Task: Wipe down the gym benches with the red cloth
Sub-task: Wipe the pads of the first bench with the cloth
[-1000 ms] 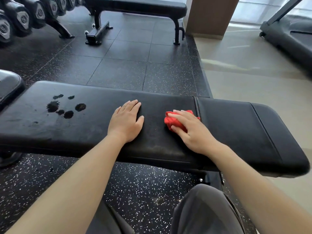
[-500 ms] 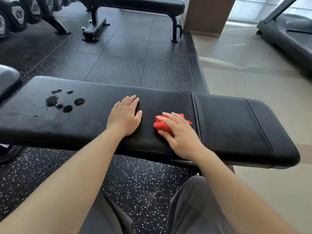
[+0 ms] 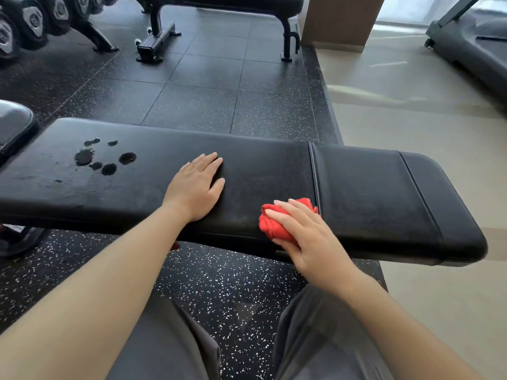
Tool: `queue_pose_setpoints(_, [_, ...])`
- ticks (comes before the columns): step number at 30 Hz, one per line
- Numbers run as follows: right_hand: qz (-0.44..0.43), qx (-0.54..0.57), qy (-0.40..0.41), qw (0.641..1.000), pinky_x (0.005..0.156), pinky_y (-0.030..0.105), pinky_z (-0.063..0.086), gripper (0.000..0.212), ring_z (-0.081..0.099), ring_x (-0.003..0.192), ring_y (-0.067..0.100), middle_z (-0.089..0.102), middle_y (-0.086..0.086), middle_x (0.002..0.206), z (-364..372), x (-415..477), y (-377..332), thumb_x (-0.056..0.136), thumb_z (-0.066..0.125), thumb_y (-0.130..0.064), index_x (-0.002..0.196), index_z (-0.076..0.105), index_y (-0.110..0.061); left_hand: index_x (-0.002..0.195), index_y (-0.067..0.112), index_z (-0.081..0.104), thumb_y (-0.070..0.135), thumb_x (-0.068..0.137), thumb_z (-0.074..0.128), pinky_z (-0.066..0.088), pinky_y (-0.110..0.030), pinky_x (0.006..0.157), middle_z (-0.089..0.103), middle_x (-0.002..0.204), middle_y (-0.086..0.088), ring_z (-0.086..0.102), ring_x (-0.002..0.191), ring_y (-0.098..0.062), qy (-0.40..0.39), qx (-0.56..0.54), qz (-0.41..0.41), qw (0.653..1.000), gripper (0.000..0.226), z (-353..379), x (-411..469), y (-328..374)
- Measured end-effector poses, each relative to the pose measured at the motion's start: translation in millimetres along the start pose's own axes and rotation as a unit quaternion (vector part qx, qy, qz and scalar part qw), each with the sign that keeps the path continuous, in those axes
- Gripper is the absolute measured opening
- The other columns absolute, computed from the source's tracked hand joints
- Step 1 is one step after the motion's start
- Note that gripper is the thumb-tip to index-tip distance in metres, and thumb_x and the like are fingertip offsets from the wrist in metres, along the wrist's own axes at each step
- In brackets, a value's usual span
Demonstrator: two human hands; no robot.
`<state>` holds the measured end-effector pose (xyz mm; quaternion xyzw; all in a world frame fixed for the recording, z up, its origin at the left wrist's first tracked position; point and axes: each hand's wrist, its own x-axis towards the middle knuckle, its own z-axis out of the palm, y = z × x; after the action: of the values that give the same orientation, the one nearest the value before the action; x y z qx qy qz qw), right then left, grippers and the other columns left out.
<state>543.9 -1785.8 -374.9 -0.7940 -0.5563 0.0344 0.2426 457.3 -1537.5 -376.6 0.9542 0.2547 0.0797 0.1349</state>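
Head view showed the right hand (image 3: 304,237) gripping the bunched red cloth (image 3: 271,229) at the near edge of the black padded gym bench (image 3: 370,187), while the left hand (image 3: 192,187) rested flat on it, holding nothing.

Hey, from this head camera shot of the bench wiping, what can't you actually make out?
Red cloth, head view: mostly under the right hand, so its size and fold stay hidden.
Bench: left end cut off by the picture edge; most of its frame hidden underneath.
Dark spots: which liquid, cannot tell.
Dumbbells: cut off top left, markings too small to read.
Treadmill: cut off by the right edge.
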Motion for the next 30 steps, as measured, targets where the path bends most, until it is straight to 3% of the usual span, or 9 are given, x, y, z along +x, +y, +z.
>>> queue_pose_setpoints(6, [0.023,-0.007,0.035,0.999,0.11,0.042,0.03,0.049,0.04,0.131,0.026,0.05,0.0,0.138,12,22,-13,0.091,0.039,-0.045,0.132,0.051,-0.022,0.146,0.019,0.032,0.031,0.097,0.04,0.011,-0.031,0.118,0.025,0.155,0.004,0.016,0.144,-0.014,0.016,-0.016,0.004,1.0,0.051,1,3,0])
queue_pose_setpoints(12, [0.003,-0.018,-0.005,1.0,0.108,0.047,0.033,0.051,0.041,0.128,0.028,0.051,0.004,0.136,28,60,-34,0.09,0.037,-0.046,0.131,0.051,-0.019,0.142,0.015,0.039,0.021,0.097,0.044,0.012,-0.028,0.116,0.03,0.153,0.002,0.02,0.143,-0.015,0.008,-0.07,0.017,0.997,0.046,-6,5,-4])
queue_pose_setpoints(17, [-0.027,-0.012,-0.014,0.999,0.112,0.044,0.028,0.052,0.034,0.135,0.025,0.045,0.001,0.142,23,28,-24,0.091,0.037,-0.045,0.137,0.044,-0.022,0.139,0.021,0.044,0.024,0.096,0.046,0.021,-0.042,0.116,0.035,0.15,0.0,0.031,0.139,-0.02,-0.007,-0.024,0.05,0.998,0.043,-18,-9,-36])
queue_pose_setpoints(22, [0.02,-0.005,0.01,1.0,0.111,0.045,0.029,0.056,0.038,0.132,0.028,0.048,0.004,0.139,31,50,-36,0.09,0.031,-0.049,0.134,0.047,-0.019,0.141,0.016,0.041,0.022,0.096,0.046,0.018,-0.03,0.116,0.032,0.151,0.0,0.027,0.14,-0.017,0.023,-0.054,0.021,0.998,0.046,-20,-16,-45])
queue_pose_setpoints(30, [0.058,-0.025,-0.001,0.998,0.114,0.044,0.021,0.05,0.03,0.136,0.029,0.039,0.008,0.145,59,132,-45,0.094,0.047,-0.039,0.139,0.041,-0.019,0.143,0.017,0.039,0.026,0.095,0.045,0.017,-0.031,0.117,0.032,0.152,0.001,0.026,0.141,-0.015,0.038,-0.036,0.016,0.998,0.049,-17,-15,-44])
